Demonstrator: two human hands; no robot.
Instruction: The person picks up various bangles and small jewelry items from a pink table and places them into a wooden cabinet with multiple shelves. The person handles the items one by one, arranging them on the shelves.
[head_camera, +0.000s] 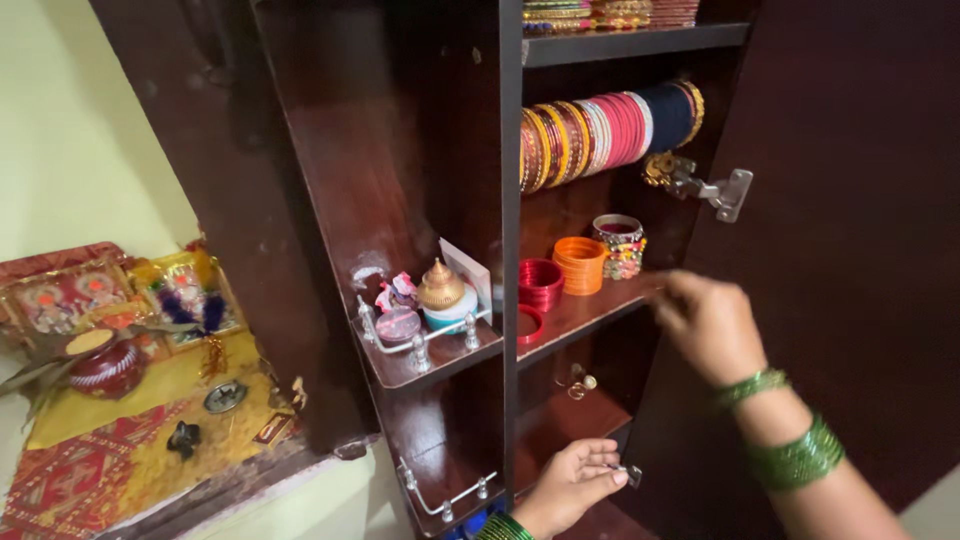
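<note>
While the right hand (705, 325) hangs with loosely curled fingers at the front edge of the dark wooden cabinet shelf (590, 312), it closes on nothing that can be seen; motion blur smears the fingertips, so whether they touch the shelf edge cannot be told. Nearest to that hand, just to its left on the shelf, stands a short stack of multicoloured beaded bangles (620, 245), with a glossy stack of orange bangles (580, 264) beside it and a stack of red bangles (540, 283) further left. A single red bangle (531, 325) lies flat near the shelf's front. Above the hand a long horizontal roll of red, gold, pink and dark blue bangles (605, 132) fills the upper compartment.

Lower down, the left hand (568, 487) pinches a small silvery metal fitting (630, 472) at the edge of the cabinet's bottom compartment, thumb and fingers closed on it. What the fitting is cannot be made out.

Both wrists wear green bangles. The left forearm is cut off by the bottom edge, and the small rings in the shadowed compartment above the left hand are too dim to make out.
</note>
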